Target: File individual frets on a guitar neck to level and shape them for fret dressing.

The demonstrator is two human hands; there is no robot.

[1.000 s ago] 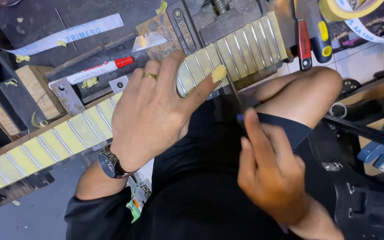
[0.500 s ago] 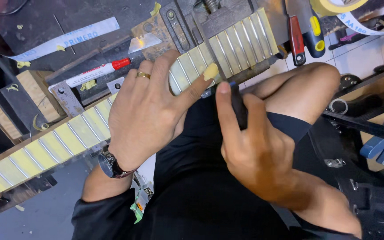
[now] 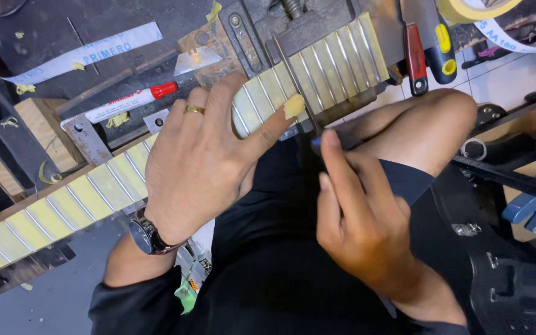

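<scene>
Left hand: the left hand [image 3: 200, 161] lies flat, fingers spread wide, on the guitar neck [image 3: 156, 155], gripping nothing; a ring sits on one finger, a wristwatch [image 3: 147, 232] on the wrist, a scrap of yellow tape on one fingertip.
Right hand: the right hand [image 3: 358, 211] pinches a thin metal file [image 3: 296, 84] by its dark handle, blade across the frets.
Guitar neck: runs slantwise over the tabletop [image 3: 51, 25], from its lower left edge up towards the top right, fretboard masked in yellow tape between metal frets.
Nearby: a red-capped marker [image 3: 128, 102] just beyond the neck; a tape roll [image 3: 473, 9] at the top right corner.
</scene>
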